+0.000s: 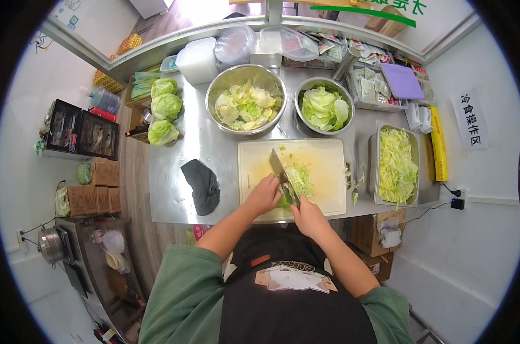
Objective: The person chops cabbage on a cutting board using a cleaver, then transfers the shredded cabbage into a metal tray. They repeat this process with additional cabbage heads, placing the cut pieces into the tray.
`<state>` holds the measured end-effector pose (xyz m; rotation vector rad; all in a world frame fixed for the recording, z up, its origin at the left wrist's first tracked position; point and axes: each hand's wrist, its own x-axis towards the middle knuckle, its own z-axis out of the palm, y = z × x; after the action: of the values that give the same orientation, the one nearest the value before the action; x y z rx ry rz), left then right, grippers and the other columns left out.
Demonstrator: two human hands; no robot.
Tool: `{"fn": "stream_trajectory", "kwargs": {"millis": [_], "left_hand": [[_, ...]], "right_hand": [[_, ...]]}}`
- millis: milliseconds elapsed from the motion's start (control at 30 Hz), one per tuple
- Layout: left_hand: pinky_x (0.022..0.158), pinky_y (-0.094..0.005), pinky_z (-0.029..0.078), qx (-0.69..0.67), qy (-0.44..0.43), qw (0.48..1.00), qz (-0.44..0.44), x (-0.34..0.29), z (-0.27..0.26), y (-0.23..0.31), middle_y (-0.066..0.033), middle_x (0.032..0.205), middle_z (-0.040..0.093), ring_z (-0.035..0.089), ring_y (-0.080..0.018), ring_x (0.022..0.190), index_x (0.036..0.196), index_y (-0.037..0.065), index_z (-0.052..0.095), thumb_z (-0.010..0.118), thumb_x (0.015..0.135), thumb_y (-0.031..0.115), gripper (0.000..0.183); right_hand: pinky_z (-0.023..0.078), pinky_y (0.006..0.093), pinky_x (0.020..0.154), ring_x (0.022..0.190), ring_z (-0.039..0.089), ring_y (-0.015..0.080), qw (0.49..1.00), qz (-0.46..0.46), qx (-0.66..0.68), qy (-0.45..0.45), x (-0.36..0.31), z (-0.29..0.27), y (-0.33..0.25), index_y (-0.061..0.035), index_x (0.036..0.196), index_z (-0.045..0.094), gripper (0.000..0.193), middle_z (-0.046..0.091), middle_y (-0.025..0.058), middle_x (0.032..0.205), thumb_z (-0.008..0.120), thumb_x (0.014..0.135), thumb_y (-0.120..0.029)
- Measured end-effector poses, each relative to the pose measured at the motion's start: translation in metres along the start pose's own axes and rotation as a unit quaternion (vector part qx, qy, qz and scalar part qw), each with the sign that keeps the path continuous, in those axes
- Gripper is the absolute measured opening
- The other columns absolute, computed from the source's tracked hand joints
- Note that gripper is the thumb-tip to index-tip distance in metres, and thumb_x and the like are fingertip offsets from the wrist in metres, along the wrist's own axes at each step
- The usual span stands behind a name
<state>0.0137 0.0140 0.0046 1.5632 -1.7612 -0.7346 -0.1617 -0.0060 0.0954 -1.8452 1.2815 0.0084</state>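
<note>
My right hand [310, 217] is closed round the handle of a broad-bladed kitchen knife [280, 169], its blade slanting away to the far left over a cream cutting board [329, 195]. Just left of the blade my left hand [263, 195] has its fingers curled down on lettuce [282, 202], most of which they hide. Shredded lettuce [300, 181] lies in a small heap against the right side of the blade. A metal tray [374, 172] right of the board is filled with more lettuce shreds [396, 166].
Beyond the board stand a large steel bowl [209, 109] of torn lettuce and a smaller bowl [299, 109] of lettuce leaves. Whole lettuces [167, 107] line the table's far left. A dark cloth [202, 186] lies left of the board. Plastic tubs [197, 60] and packets crowd the back.
</note>
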Motion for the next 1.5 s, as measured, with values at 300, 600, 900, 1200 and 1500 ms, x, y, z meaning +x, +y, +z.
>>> {"fn": "stream_trajectory", "kwargs": {"millis": [300, 600, 900, 1200, 1500], "left_hand": [[0.072, -0.0462, 0.041, 0.008, 0.009, 1.000, 0.003, -0.001, 0.004, -0.003, -0.0213, 0.085, 0.046, 0.048, -0.0404, 0.081, 0.084, -0.001, 0.044, 0.053, 0.075, 0.007, 0.015], [0.072, -0.0461, 0.041, 0.013, 0.006, 1.000, -0.014, -0.004, 0.004, -0.002, -0.0219, 0.086, 0.046, 0.047, -0.0409, 0.082, 0.086, -0.001, 0.045, 0.054, 0.075, 0.007, 0.016], [0.083, -0.0452, 0.041, 0.051, 0.018, 0.998, 0.045, -0.004, 0.003, 0.029, -0.0197, 0.098, 0.054, 0.052, -0.0376, 0.092, 0.096, 0.000, 0.054, 0.057, 0.073, 0.007, 0.025], [0.069, -0.0426, 0.046, 0.102, -0.029, 0.994, -0.002, -0.003, -0.006, 0.020, -0.0160, 0.086, 0.050, 0.054, -0.0338, 0.082, 0.085, 0.001, 0.051, 0.059, 0.072, 0.009, 0.018], [0.068, -0.0447, 0.047, 0.106, -0.069, 0.992, -0.016, 0.002, 0.002, 0.008, -0.0182, 0.086, 0.050, 0.055, -0.0363, 0.077, 0.084, 0.000, 0.049, 0.057, 0.074, 0.015, 0.020]], "right_hand": [[0.044, 0.0528, 0.073, 0.081, 0.056, 0.0500, 1.000, 0.020, 0.009, -0.010, -0.018, 0.007, 0.003, 0.0072, 0.095, 0.044, 0.027, 0.058, 0.0344, 0.080, 0.052, 0.089, -0.018], [0.044, 0.0539, 0.066, 0.073, 0.056, 0.0486, 0.995, -0.013, 0.036, 0.094, 0.012, 0.078, 0.044, 0.0027, 0.095, 0.044, 0.024, 0.058, 0.0321, 0.075, 0.051, 0.090, -0.020], [0.046, 0.0504, 0.064, 0.074, 0.059, 0.0430, 0.991, -0.035, -0.080, 0.099, 0.000, 0.013, 0.080, -0.0018, 0.092, 0.046, 0.023, 0.061, 0.0225, 0.078, 0.055, 0.088, -0.022], [0.046, 0.0512, 0.063, 0.072, 0.059, 0.0441, 0.995, -0.029, -0.061, 0.073, -0.018, -0.010, 0.051, -0.0002, 0.091, 0.044, 0.022, 0.060, 0.0250, 0.075, 0.055, 0.088, -0.019], [0.046, 0.0524, 0.064, 0.073, 0.058, 0.0453, 0.997, -0.009, -0.054, 0.052, 0.007, 0.030, 0.064, 0.0008, 0.094, 0.044, 0.023, 0.060, 0.0272, 0.076, 0.052, 0.090, -0.020]]}}
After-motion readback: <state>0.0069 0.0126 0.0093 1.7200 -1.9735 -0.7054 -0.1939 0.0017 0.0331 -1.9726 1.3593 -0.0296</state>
